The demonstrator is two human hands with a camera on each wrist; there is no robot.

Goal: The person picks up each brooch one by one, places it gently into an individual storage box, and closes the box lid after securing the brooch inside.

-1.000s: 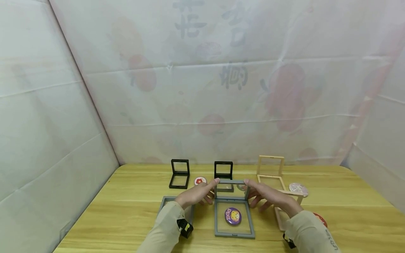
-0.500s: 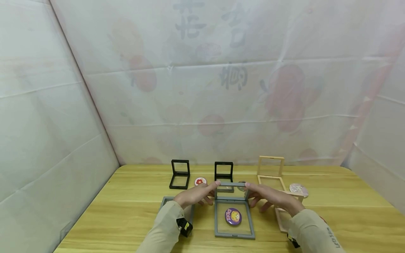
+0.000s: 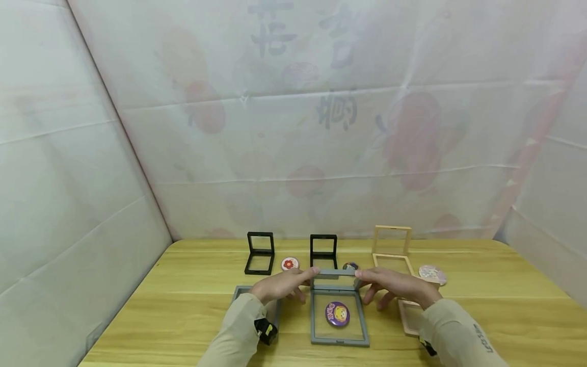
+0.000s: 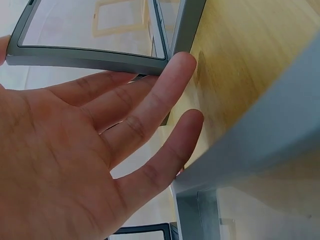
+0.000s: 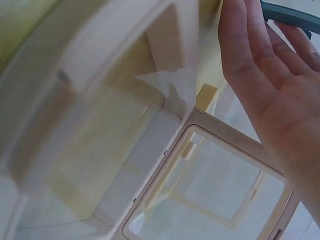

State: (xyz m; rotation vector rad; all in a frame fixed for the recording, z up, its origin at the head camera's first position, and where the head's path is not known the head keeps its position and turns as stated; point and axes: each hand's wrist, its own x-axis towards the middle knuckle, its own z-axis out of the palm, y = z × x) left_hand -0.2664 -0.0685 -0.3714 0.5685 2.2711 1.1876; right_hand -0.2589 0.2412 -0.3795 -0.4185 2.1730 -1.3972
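Observation:
In the head view a grey hinged display frame [image 3: 340, 342] stands opened before me, its clear lower half on the table. A round purple badge [image 3: 337, 314] with a yellow bear lies on that half. My left hand [image 3: 282, 285] holds the left upper corner of the raised lid [image 3: 336, 272], thumb on the top edge. The right hand [image 3: 395, 285] holds the opposite corner in the same way. In the left wrist view the fingers [image 4: 137, 122] extend behind the grey rim. The right wrist view shows only a bit of grey rim [image 5: 292, 17] by the fingertips.
Two black frames [image 3: 260, 251] [image 3: 323, 248] and a beige frame [image 3: 392, 255] stand opened at the back. Round badges [image 3: 290, 263] [image 3: 350, 266] [image 3: 432, 274] lie among them. Another grey frame [image 3: 242, 290] is under my left forearm, a pinkish one [image 3: 409, 318] beside my right.
The lid's top edge has sunk lower in the head view, and both thumbs have moved down with it. The badge and lower half have stayed in place.

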